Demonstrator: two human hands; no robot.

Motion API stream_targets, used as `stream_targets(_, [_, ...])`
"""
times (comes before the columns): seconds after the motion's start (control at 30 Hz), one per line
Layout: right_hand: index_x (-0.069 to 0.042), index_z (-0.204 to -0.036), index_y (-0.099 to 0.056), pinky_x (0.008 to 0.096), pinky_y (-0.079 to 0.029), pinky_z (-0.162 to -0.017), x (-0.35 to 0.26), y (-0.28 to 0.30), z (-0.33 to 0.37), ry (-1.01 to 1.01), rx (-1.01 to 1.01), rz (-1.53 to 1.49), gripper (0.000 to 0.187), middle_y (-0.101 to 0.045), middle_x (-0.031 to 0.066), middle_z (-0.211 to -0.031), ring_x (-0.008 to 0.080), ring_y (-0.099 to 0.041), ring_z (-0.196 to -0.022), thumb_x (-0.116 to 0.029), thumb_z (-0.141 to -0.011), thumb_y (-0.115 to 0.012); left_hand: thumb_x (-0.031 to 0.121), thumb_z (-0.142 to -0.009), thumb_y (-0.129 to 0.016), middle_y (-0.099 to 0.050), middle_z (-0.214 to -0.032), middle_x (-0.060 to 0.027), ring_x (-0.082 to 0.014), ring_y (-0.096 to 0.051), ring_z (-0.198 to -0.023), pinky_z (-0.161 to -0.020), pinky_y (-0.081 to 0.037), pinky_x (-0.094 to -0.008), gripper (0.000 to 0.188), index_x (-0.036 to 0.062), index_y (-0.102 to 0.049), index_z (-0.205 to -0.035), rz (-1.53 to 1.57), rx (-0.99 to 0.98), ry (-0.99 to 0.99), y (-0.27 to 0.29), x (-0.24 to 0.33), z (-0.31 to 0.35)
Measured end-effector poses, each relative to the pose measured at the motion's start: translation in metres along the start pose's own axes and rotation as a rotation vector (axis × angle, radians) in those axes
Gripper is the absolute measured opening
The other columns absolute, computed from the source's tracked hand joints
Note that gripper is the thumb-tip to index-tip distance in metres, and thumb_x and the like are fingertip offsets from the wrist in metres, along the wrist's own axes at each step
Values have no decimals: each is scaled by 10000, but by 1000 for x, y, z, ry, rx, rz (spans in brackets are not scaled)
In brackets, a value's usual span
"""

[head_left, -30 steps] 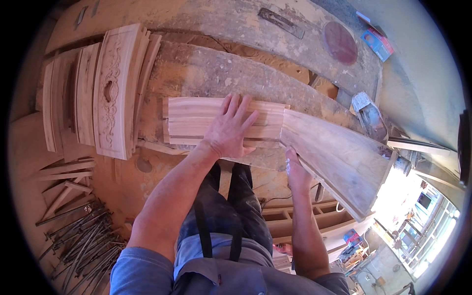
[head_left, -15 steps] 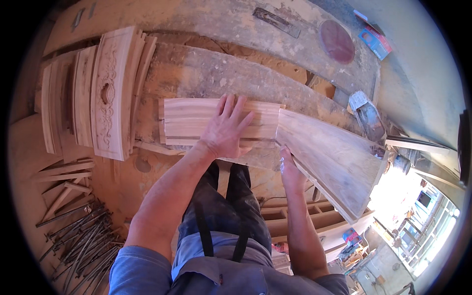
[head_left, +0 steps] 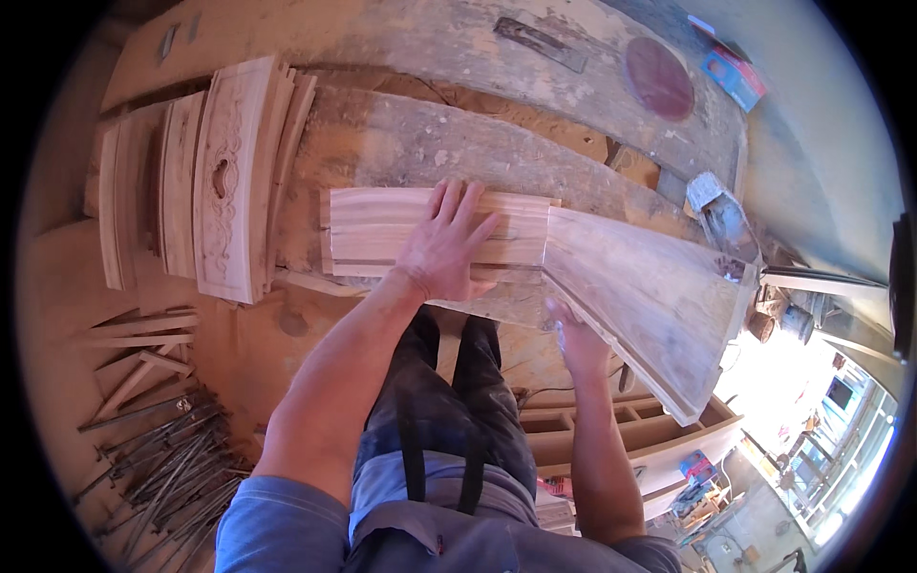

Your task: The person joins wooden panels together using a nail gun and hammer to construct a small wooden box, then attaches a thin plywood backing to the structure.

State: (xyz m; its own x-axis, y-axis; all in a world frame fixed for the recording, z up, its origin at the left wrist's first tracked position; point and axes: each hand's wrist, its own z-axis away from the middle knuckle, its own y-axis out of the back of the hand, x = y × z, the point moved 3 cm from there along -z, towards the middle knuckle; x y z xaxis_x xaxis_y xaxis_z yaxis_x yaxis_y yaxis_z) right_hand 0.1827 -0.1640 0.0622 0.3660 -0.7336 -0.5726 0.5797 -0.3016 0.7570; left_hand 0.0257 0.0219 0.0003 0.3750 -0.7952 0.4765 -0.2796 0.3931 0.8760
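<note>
Seen from the wearer's own head, a person in a blue shirt with dark straps stands at a workbench. The left hand lies palm down, fingers extended and a little apart, pressing flat on a pale striped wooden panel, which rests across the near part of the bench. The right hand, blurred, has its fingers partly bent beside the lower-left corner of a wide, smooth wooden panel; whether it grips that edge cannot be told. The two panels meet end to end at an angle, the smooth one slanting down to the right. Below it, to the right, is a wooden case with open compartments. At lower left, metal bars lie heaped near loose wooden strips. A board carved with scrollwork leans among other boards at left. Farthest off are a reddish-brown disc and a blue-and-red box, its print too small to read.
</note>
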Motion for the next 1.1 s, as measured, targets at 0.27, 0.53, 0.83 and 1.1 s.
stream_targets(0.27, [-23,-1372,-573,524,-414,-1072,252,30,8,-6,190,74,590,-602,219,-1291,409,-525,-1245,-184,-834,-756,481,-584,-897,-301,-1567,-308,-555,-284,-1434,-1219,-209,-643,971,78,-553,-1398,-12,-39,42,-3,6,-2])
stream_targets(0.53, [-32,-1348,-502,533,-413,-1024,187,70,-8,-22,173,371,575,-529,230,-1207,444,-494,-1172,-11,-807,-696,465,-549,-919,-310,-1559,-305,-565,-266,-1440,-1209,-205,-671,1011,88,-532,-1403,-118,-47,21,-2,12,-4])
stream_targets(0.83, [-68,-1258,-578,521,-434,-983,172,122,-56,196,532,335,491,-577,184,-1141,390,-532,-1151,-92,-793,-737,486,-667,-828,-325,-1530,-329,-582,-279,-1420,-1183,-219,-699,951,53,-491,-1444,-214,12,-71,-10,18,-13])
stream_targets(1.1, [-32,-1048,-595,547,-501,-864,262,159,-100,-130,240,384,257,-675,240,-1036,456,-642,-1021,-76,-802,-651,423,-679,-781,-316,-1531,-332,-596,-266,-1400,-1169,-209,-713,846,28,-545,-1389,-186,-33,-91,-3,17,-11])
